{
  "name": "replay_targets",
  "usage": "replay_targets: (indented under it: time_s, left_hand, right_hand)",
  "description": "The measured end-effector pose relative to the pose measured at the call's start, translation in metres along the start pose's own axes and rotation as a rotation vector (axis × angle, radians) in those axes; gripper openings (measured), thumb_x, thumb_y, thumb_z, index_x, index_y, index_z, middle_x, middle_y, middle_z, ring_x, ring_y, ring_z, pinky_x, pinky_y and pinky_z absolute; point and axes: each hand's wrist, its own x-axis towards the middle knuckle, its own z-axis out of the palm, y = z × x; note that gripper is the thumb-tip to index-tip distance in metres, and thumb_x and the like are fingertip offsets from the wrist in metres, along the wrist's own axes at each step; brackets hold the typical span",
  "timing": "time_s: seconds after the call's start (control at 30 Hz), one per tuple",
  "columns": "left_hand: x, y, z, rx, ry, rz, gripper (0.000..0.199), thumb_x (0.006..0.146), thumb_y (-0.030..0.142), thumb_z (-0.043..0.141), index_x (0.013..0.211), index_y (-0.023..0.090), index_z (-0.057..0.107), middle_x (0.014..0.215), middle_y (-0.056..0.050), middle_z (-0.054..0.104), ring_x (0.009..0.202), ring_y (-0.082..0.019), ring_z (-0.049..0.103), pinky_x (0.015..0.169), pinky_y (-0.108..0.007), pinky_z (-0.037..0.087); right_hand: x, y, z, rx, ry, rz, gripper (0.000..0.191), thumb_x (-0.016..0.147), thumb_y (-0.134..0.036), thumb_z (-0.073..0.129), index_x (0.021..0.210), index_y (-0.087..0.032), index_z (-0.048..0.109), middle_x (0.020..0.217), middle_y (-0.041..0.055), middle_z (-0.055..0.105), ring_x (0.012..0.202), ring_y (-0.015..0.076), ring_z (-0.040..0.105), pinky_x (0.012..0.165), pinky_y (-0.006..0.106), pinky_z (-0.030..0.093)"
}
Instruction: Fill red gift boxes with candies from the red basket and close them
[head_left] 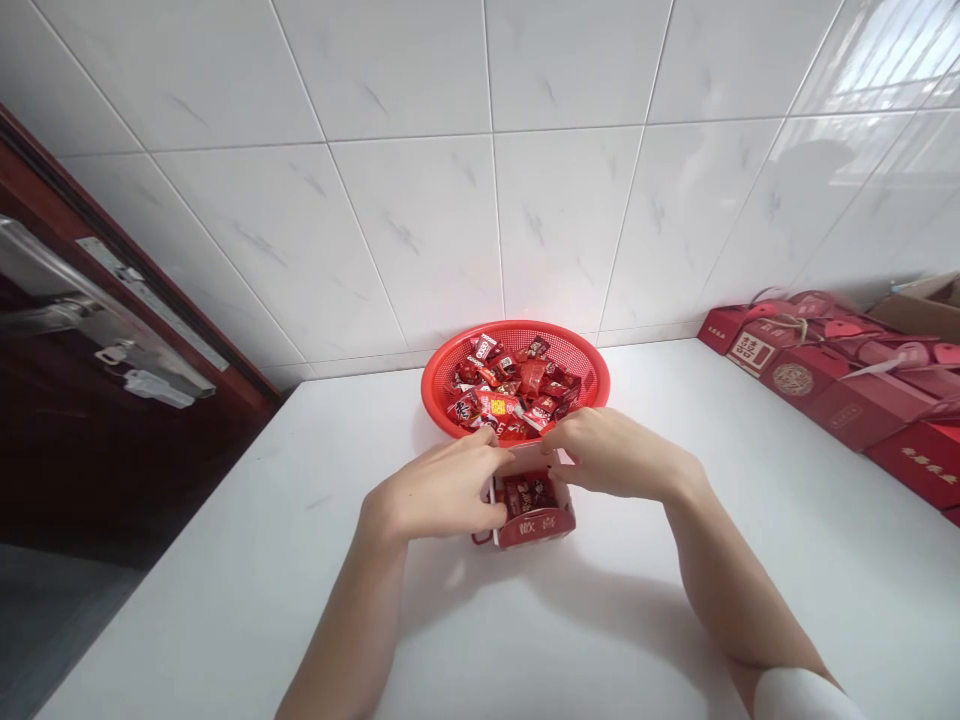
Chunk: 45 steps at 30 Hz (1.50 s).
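A small red gift box (535, 527) stands on the white table with its top up and unfolded, and wrapped candies (529, 495) lie inside. My left hand (442, 487) grips the box's left side, thumb near the front corner and fingers at the back. Curled fingers of my right hand (611, 455) pinch the back right edge of the box. Just behind it sits a round red plastic basket (429, 385) with many wrapped candies (514, 385) in it, partly hidden by my hands.
Several closed red gift boxes (817, 385) are lined up along the table's right side, beside a brown cardboard box (926, 305). White tiled wall (412, 230) runs behind the table (285, 520). At left is a dark red door (67, 420) with a metal handle and keys (169, 385).
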Motion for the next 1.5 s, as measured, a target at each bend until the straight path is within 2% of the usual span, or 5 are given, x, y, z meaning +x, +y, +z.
replay_targets:
  time_s: [0.23,0.57,1.07,1.27,1.5]
  left_hand:
    - [0.006,0.011,0.006,-0.018,0.025,0.002,0.029,0.080,0.041,0.062,0.102,0.023,0.069,0.092,-0.005,0.057,0.077,-0.023,0.060,0.057,-0.031,0.039]
    - [0.000,0.008,0.005,-0.107,0.017,-0.074,0.051,0.070,0.051,0.074,0.115,0.027,0.066,0.111,-0.005,0.058,0.094,-0.027,0.062,0.069,-0.032,0.047]
    - [-0.003,0.006,0.005,-0.202,0.045,-0.044,0.031,0.078,0.044,0.067,0.102,0.025,0.069,0.109,-0.005,0.055,0.093,-0.024,0.062,0.068,-0.031,0.050]
    - [-0.002,0.005,0.008,-0.189,0.005,0.022,0.040,0.081,0.032,0.061,0.121,0.026,0.063,0.113,-0.006,0.055,0.097,-0.024,0.064,0.076,-0.033,0.053]
    - [-0.003,0.003,0.004,-0.168,-0.045,0.100,0.036,0.080,0.024,0.061,0.116,0.024,0.065,0.110,-0.003,0.067,0.104,-0.025,0.062,0.081,-0.032,0.050]
  right_hand:
    - [0.002,-0.018,0.008,0.023,-0.056,-0.053,0.001,0.086,-0.019,0.067,0.087,-0.020,0.067,0.074,-0.0004,0.066,0.063,0.0128,0.049,0.057,0.028,0.023]
    - [0.000,-0.013,0.007,0.123,-0.067,-0.115,0.031,0.081,-0.028,0.079,0.108,-0.020,0.068,0.093,0.0045,0.071,0.082,0.0202,0.063,0.064,0.027,0.037]
    - [0.013,0.009,0.016,0.319,-0.175,-0.205,0.037,0.088,-0.044,0.075,0.111,-0.017,0.063,0.090,0.0029,0.072,0.069,0.0151,0.061,0.060,0.025,0.039]
    - [0.010,0.022,0.017,0.376,-0.175,-0.284,0.032,0.088,-0.041,0.076,0.109,-0.018,0.066,0.099,0.0048,0.074,0.081,0.0173,0.067,0.069,0.026,0.047]
    - [0.011,0.025,0.017,0.386,-0.170,-0.297,0.035,0.085,-0.036,0.079,0.110,-0.015,0.070,0.109,0.0086,0.075,0.093,0.0207,0.069,0.077,0.028,0.049]
